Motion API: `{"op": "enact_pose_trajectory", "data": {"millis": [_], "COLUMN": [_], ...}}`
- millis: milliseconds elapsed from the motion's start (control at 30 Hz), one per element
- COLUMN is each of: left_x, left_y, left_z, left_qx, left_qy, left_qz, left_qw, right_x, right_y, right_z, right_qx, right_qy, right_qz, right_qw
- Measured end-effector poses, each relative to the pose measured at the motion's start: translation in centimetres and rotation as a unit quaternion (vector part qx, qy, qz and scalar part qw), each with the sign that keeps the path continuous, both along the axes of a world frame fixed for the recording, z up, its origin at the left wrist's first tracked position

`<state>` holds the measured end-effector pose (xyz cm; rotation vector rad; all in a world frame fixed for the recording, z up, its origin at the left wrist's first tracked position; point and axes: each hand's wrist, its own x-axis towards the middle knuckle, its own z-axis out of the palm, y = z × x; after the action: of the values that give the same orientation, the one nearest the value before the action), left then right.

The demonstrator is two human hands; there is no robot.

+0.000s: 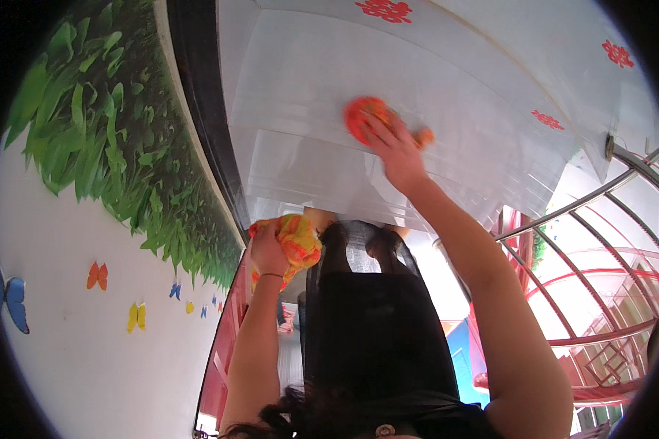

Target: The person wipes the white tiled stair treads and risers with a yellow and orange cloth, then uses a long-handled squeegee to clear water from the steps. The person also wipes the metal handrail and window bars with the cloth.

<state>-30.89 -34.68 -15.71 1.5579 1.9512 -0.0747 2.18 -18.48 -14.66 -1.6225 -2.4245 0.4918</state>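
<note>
My right hand (398,151) is spread over a red-orange cloth (358,118), pressing it flat against a pale, glossy tiled stair step (307,71). Part of this cloth sticks out beyond the thumb side or palm, and motion blurs it slightly. Closer to my body, my left hand (267,249) grips a bunched yellow and orange cloth (299,241), held clear of the step surface on the left. The lower end of that bundle hangs beside my wrist, which has a thin dark band. Below both hands is my black clothing (376,329).
Along the left runs a white wall (66,351) with painted grass (115,126) and butterfly decorations (137,317). A black skirting strip (200,71) edges the steps. Red cut-out decorations (384,10) mark the stairs. On the right curves a metal railing (568,206) with bars.
</note>
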Motion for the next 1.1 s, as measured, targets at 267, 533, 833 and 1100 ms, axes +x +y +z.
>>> {"op": "enact_pose_trajectory", "data": {"millis": [267, 533, 833, 1100], "left_x": [-2.3, -1.4, 0.6, 3.8], "left_y": [-5.9, -7.0, -3.2, 5.3], "left_z": [-0.3, -1.7, 3.2, 4.0], "left_qx": [-0.044, -0.017, 0.04, 0.172], "left_qy": [-0.102, -0.21, -0.308, -0.488], "left_qz": [0.14, 0.201, 0.26, 0.365], "left_qw": [0.984, 0.957, 0.914, 0.774], "right_x": [-0.7, -14.9, -16.6, -4.0], "right_y": [2.2, 19.3, -2.3, -1.9], "right_z": [-1.3, -2.9, -3.8, 1.1], "right_qx": [0.021, 0.08, -0.126, 0.076], "right_qy": [-0.048, -0.039, 0.141, 0.216], "right_qz": [-0.051, -0.079, 0.193, -0.251], "right_qw": [0.997, 0.993, 0.963, 0.941]}}
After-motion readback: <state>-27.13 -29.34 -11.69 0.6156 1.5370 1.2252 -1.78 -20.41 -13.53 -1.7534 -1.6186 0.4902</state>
